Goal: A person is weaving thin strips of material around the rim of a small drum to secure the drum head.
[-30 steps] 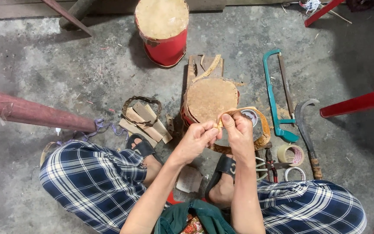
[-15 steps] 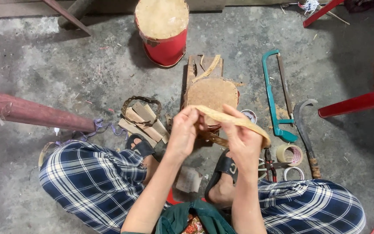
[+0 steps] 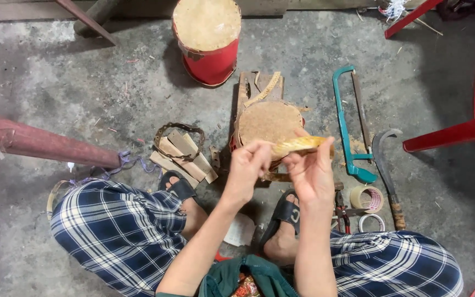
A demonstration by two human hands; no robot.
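Hands meet over a small drum (image 3: 270, 122): the left hand (image 3: 247, 168) pinches one end of a pale bamboo strip (image 3: 299, 144), and the right hand (image 3: 310, 171) closes fingers on its middle, probably to keep it level. Right of them lie a teal hacksaw (image 3: 345, 126) and tape rolls (image 3: 367, 199).

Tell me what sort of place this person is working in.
Probably an informal floor-level craft workshop. The person sits on a bare concrete floor, both hands on a tan strip, with a teal hacksaw, a curved knife and a small drum close by.
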